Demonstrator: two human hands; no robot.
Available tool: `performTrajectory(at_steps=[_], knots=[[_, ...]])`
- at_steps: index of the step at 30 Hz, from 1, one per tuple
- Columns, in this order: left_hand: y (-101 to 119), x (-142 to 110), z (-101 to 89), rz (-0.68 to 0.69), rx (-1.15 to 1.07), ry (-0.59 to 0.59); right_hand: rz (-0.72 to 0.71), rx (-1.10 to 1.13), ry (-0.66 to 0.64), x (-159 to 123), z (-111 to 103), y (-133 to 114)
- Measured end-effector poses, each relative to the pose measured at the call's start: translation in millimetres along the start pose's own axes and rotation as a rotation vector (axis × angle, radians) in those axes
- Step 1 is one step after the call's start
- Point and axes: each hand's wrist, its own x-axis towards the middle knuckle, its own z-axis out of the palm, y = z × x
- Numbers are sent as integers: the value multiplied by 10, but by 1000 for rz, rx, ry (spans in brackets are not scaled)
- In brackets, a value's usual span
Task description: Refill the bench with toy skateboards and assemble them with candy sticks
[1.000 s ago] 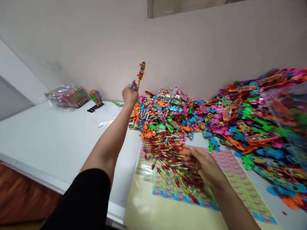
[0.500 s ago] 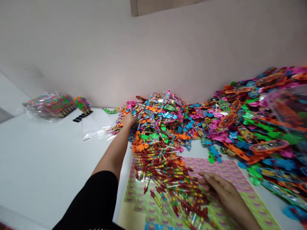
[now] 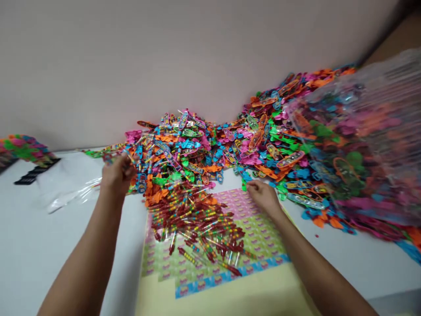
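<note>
My left hand (image 3: 115,174) is closed, fingertips curled together, at the left end of a heap of small plastic toy skateboards (image 3: 194,147) in many colours. Whatever it pinches is small and blurred. My right hand (image 3: 263,196) is closed too, thumb and fingers pressed together above the far right part of a sticker sheet (image 3: 266,232). Its fingertips are beside a green and blue piece, and I cannot make out what they hold. Between my hands, a pile of clear tubes with dark red ends and coloured beads (image 3: 197,224) lies across the sheet.
A large clear bag (image 3: 368,145) of colourful plastic pieces stands at the right. More toy skateboards (image 3: 283,145) spread along the wall. On the left lie a clear plastic bag (image 3: 72,188), a black strip (image 3: 36,172) and a colourful bundle (image 3: 26,149).
My left hand has drawn back from the heap. My right hand has moved away from the tubes to the sheet's far right part. The view has turned right.
</note>
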Motion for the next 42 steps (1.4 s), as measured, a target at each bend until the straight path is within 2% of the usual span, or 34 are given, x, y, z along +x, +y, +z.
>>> performTrajectory(at_steps=[3, 6, 9, 12, 17, 20, 24, 26, 32, 39, 42], knots=[[-145, -757, 8, -147, -185, -96, 9, -274, 32, 307, 40, -56], [-349, -1414, 31, -372, -254, -99, 97, -224, 15, 479, 63, -88], [-486, -1840, 59, -515, -284, -90, 126, -78, 8, 503, 23, -51], [-529, -2089, 115, -578, -306, -115, 117, 92, 8, 401, -43, -13], [-460, -2364, 286, -566, -275, -187, 187, 516, -58, 1, -75, -146], [-378, -2497, 393, -506, -178, -276, 204, 748, -114, -353, -73, -363], [-241, -2626, 510, -353, -66, -346, 285, 1225, -233, -852, -95, -720], [-167, -2673, 547, -295, -21, -375, 300, 1387, -261, -1049, -124, -885], [-41, -2760, 549, -171, 73, -440, 209, 1349, -258, -1312, -229, -1174], [-38, -2769, 530, -158, 48, -427, 219, 1288, -228, -1389, -279, -1251], [-60, -2777, 515, -112, 87, -414, 209, 1254, -190, -1419, -278, -1270]])
